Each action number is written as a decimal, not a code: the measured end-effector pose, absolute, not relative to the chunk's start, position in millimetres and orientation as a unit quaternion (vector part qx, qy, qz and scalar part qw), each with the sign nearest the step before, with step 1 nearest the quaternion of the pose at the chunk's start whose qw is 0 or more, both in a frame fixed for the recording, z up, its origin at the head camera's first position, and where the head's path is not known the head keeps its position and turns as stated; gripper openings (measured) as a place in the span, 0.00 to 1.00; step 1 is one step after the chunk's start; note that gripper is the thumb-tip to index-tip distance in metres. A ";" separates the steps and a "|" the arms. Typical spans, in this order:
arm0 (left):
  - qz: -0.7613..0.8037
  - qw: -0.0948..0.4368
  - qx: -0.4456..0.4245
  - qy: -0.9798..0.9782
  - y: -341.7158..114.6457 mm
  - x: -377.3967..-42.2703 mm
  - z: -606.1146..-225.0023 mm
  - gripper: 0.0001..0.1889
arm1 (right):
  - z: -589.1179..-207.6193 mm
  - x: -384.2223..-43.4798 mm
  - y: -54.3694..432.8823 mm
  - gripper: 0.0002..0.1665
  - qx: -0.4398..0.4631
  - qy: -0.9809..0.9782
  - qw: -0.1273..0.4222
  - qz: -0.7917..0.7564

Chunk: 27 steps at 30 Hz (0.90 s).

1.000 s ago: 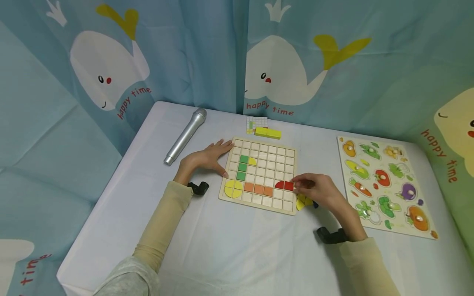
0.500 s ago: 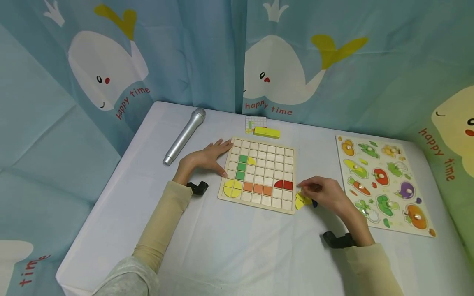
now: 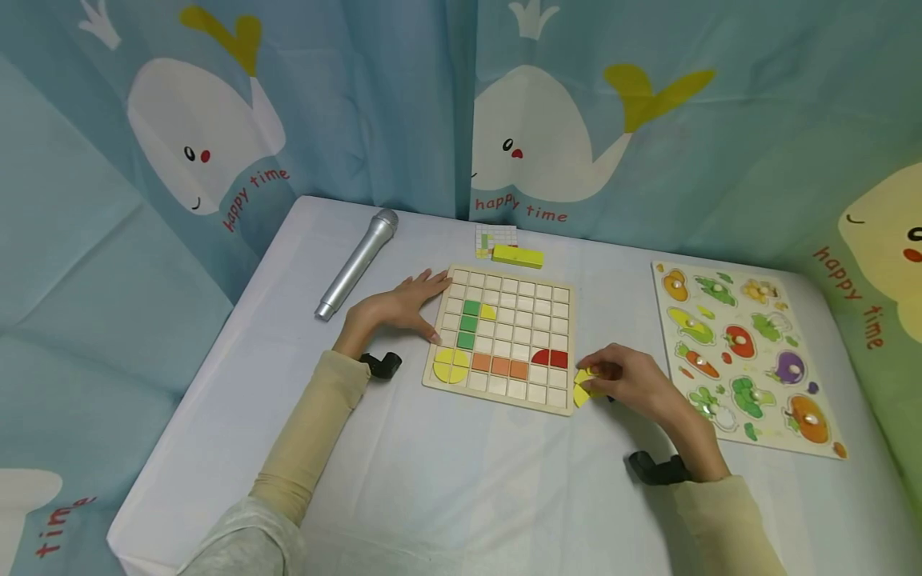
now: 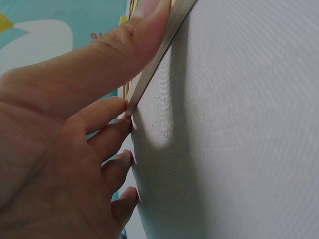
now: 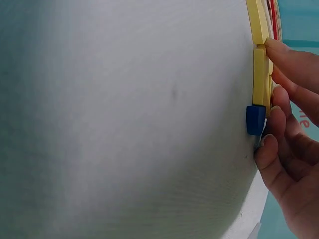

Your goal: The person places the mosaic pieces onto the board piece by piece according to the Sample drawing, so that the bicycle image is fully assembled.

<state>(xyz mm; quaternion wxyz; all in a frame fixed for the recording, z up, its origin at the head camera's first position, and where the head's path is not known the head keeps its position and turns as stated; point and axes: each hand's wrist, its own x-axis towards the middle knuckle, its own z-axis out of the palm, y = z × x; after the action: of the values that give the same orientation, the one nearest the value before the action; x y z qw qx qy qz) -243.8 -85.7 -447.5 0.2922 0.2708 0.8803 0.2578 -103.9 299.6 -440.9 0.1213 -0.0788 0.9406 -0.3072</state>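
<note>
My left hand [image 3: 403,308] rests at the left edge of a wooden grid board [image 3: 515,320], fingers near its upper corner and thumb lower down. In the left wrist view, the thumb [image 4: 114,50] lies along the board's rim. Yellow quarter circles [image 3: 450,366], green squares [image 3: 468,324], orange squares [image 3: 500,366] and red pieces [image 3: 558,358] sit in the grid. Beside the board's right edge, my right hand [image 3: 634,380] pinches at a small pile of yellow pieces [image 3: 580,395]. A blue piece [image 5: 255,120] lies by the yellow ones; the fingers partly hide the pile.
Behind the board lie a pattern card [image 3: 486,240] and a yellow box [image 3: 518,256]. A silver microphone [image 3: 356,264] is at the left. A vegetable peg puzzle [image 3: 749,360] lies at the right. Whale-printed curtains [image 3: 403,112] border the table's back.
My right hand has left the red piece at the board's right edge and moved down and slightly right to the yellow pieces. My left hand stays at the board.
</note>
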 end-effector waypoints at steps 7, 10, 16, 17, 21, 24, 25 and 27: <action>0.261 0.294 0.269 0.879 -86.0 -242.6 -447.0 0.61 | -441.7 -102.9 297.2 0.14 -0.065 0.937 0.123 -0.319; 0.262 0.293 0.269 0.879 -86.0 -242.3 -446.7 0.61 | -442.6 -102.3 297.4 0.14 -0.069 0.936 0.119 -0.324; 0.259 0.290 0.271 0.880 -86.4 -243.5 -448.4 0.61 | -442.7 -101.7 297.7 0.11 -0.080 0.937 0.111 -0.322; 0.258 0.289 0.272 0.881 -86.5 -243.7 -448.5 0.61 | -442.5 -101.8 297.4 0.10 -0.082 0.936 0.108 -0.324; 0.257 0.289 0.274 0.880 -86.2 -243.6 -447.6 0.61 | -441.6 -102.1 296.6 0.11 -0.089 0.935 0.099 -0.329; 0.258 0.290 0.274 0.880 -86.2 -243.3 -446.9 0.61 | -440.8 -102.5 296.2 0.13 -0.090 0.934 0.094 -0.333; 0.258 0.290 0.275 0.880 -86.2 -243.3 -446.8 0.61 | -440.4 -102.5 296.0 0.13 -0.088 0.934 0.095 -0.334; 0.258 0.290 0.275 0.880 -86.2 -243.2 -446.7 0.61 | -439.4 -103.0 295.2 0.14 -0.086 0.933 0.095 -0.337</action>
<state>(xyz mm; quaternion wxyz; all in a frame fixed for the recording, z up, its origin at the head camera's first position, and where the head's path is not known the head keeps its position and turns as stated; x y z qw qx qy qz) -243.2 -86.2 -446.7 0.2899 0.2746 0.8797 0.2581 -103.0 295.2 -439.4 0.0947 -0.0856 0.9327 -0.3373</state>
